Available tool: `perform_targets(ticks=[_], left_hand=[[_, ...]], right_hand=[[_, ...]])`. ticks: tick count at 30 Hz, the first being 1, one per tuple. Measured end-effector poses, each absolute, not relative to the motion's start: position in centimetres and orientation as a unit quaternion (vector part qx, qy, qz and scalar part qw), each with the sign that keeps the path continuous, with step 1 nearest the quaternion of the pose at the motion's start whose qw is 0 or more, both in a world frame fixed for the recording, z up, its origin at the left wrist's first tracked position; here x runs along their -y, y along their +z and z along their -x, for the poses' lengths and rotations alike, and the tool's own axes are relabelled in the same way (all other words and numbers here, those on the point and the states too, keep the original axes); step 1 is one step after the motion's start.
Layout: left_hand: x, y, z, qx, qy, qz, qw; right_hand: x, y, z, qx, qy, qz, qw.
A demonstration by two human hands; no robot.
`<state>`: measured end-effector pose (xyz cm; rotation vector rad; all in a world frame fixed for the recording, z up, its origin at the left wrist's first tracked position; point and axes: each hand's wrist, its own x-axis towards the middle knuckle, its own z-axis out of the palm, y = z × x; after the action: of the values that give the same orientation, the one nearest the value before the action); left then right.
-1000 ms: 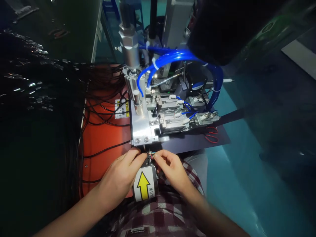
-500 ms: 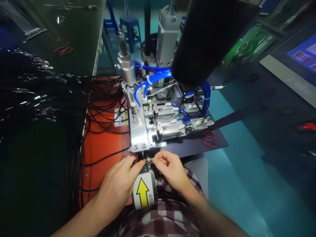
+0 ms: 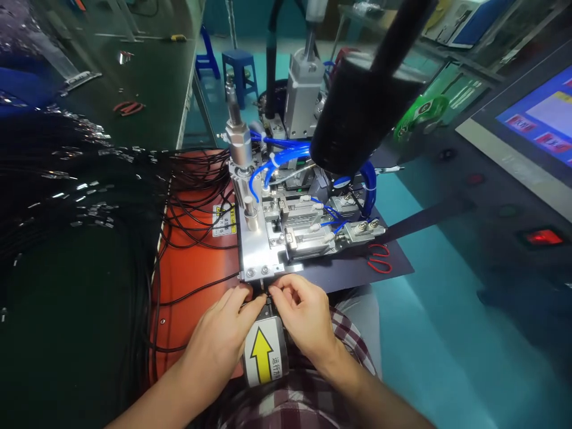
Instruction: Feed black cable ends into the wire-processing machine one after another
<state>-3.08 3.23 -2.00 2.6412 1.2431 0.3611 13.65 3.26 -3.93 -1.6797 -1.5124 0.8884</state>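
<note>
My left hand (image 3: pixel 223 333) is closed at the front of the metal machine (image 3: pixel 259 247), thumb and fingertips over a small black fixture (image 3: pixel 267 308). From the right, my right hand (image 3: pixel 306 316) pinches at the same spot, its fingertips nearly touching my left thumb. What lies between the fingers of either hand is hidden or too small to name. Just below the fixture is a white plate with a yellow arrow (image 3: pixel 261 356). Blue air tubes (image 3: pixel 290 156) run over the machine behind my hands.
Black cables (image 3: pixel 190 238) cross the orange surface (image 3: pixel 179 280) on the left. Red-handled scissors (image 3: pixel 379 259) lie on the dark board at right. A black cylinder (image 3: pixel 353 113) hangs above the machine. A screen panel (image 3: pixel 545 113) stands at far right.
My right hand has moved left, closer to my left thumb, and the thin coloured wires seen between the hands are now hidden. The whole view has shifted slightly.
</note>
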Motion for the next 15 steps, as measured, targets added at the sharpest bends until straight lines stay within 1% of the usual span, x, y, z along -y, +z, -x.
perform_targets(ticks=[4, 6, 10, 15], left_hand=[[-3.2, -2.1, 3.1, -0.423, 0.136, -0.891, 0.09], [-3.2, -2.2, 3.0, -0.423, 0.14, -0.891, 0.086], [-3.3, -2.2, 2.9, -0.419, 0.145, -0.892, 0.088], [-3.4, -2.2, 2.9, -0.417, 0.144, -0.894, 0.077]], right_hand=[[-3.2, -4.5, -14.1, 0.54, 0.426, 0.627, 0.365], [-3.2, -4.5, -14.1, 0.527, 0.436, 0.633, 0.362], [-2.9, -4.2, -13.7, 0.552, 0.376, 0.659, 0.345], [-2.7, -4.0, -13.1, 0.593, 0.278, 0.664, 0.361]])
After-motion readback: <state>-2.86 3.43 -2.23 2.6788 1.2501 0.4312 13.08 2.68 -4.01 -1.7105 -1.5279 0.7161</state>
